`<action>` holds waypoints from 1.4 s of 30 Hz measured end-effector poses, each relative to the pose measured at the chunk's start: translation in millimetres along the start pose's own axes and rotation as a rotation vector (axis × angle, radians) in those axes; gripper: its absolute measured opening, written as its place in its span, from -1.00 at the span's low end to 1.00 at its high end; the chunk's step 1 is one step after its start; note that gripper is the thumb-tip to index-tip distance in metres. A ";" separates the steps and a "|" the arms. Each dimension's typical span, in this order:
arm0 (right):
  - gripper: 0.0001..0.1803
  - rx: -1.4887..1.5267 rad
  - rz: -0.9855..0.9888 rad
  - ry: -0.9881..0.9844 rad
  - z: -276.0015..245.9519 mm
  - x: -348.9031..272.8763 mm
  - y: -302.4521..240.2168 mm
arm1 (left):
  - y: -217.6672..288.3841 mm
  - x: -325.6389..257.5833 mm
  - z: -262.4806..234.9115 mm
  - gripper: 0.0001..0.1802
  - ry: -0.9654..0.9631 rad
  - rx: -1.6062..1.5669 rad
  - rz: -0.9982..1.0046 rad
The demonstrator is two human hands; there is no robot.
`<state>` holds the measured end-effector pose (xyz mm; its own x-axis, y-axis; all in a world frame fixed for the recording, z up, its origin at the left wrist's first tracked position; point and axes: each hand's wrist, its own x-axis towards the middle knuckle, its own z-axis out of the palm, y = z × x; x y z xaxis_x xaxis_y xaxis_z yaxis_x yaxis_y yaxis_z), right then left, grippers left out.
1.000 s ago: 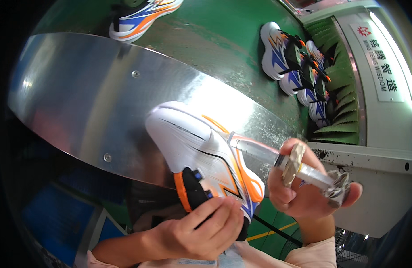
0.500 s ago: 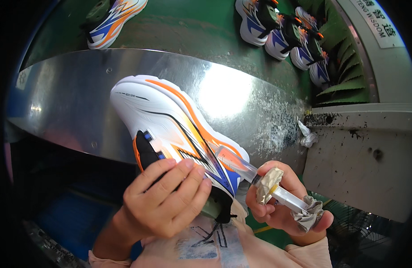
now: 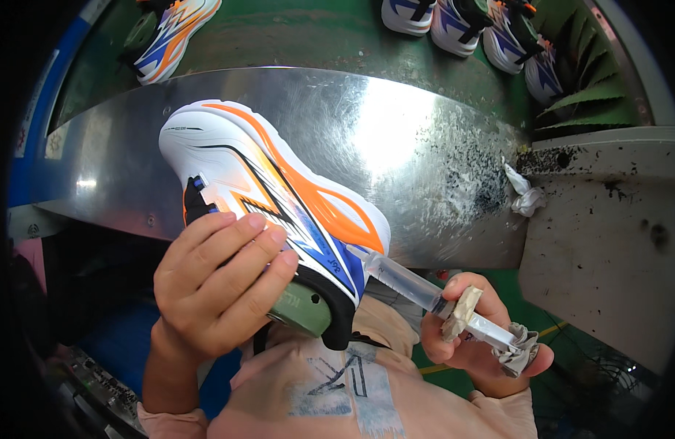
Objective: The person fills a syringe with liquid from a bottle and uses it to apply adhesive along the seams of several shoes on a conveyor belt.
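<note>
A white running shoe (image 3: 227, 157) with orange, blue and black markings lies tilted on its side over the metal ledge, toe toward the far left. My left hand (image 3: 224, 282) is closed around its upper near the laces and collar. A green shoe last (image 3: 302, 307) shows inside the shoe's opening. My right hand (image 3: 473, 329) grips a clear plastic syringe (image 3: 407, 282), its flange and plunger end wrapped in crumpled tape. The thumb is at the plunger end. The syringe tip reaches the blue heel area beside the orange midsole; whether it touches cannot be made out.
A curved metal ledge (image 3: 308, 95) runs across the front of a green conveyor (image 3: 293, 36). Another shoe (image 3: 178, 36) stands at the far left and several matching shoes (image 3: 454, 29) at the far right, beside green flaps (image 3: 593, 88). Crumpled white paper (image 3: 524, 192) lies at the ledge's right end.
The shoe has shifted left and rolled, showing more of its sole side and the green last. The syringe tip has moved from the midsole toward the heel. The far shoes have shifted in view.
</note>
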<state>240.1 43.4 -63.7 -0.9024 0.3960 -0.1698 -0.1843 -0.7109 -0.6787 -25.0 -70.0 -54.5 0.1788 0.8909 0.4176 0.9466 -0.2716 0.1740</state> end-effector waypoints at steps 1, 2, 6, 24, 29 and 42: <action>-0.61 0.059 0.013 -0.004 -6.9 -1.5 2.9 | 1.2 4.0 -1.6 -0.79 -0.009 -0.004 -0.017; -0.62 0.119 0.028 -0.007 -13.1 -3.0 5.6 | 2.3 7.5 -3.0 -0.75 -0.021 -0.012 -0.025; -0.63 0.407 0.092 0.015 -33.8 -11.6 21.6 | 0.4 16.8 -3.5 -0.67 -0.089 0.003 0.001; 0.47 0.350 -0.119 0.125 -29.0 -22.0 37.6 | -25.0 100.9 12.6 -0.39 -0.322 0.049 0.278; 0.43 0.466 -0.186 0.192 -27.3 -26.2 37.4 | -12.7 117.8 18.5 -0.29 -0.399 0.099 0.354; 0.47 0.499 -0.338 0.285 -10.4 -27.7 35.2 | 62.1 123.0 33.8 -0.52 -0.365 0.233 -0.337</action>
<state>262.7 13.5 -90.3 -0.6380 0.7335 -0.2345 -0.6586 -0.6776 -0.3273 64.9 35.0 -22.5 -0.1022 0.9943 0.0294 0.9945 0.1015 0.0257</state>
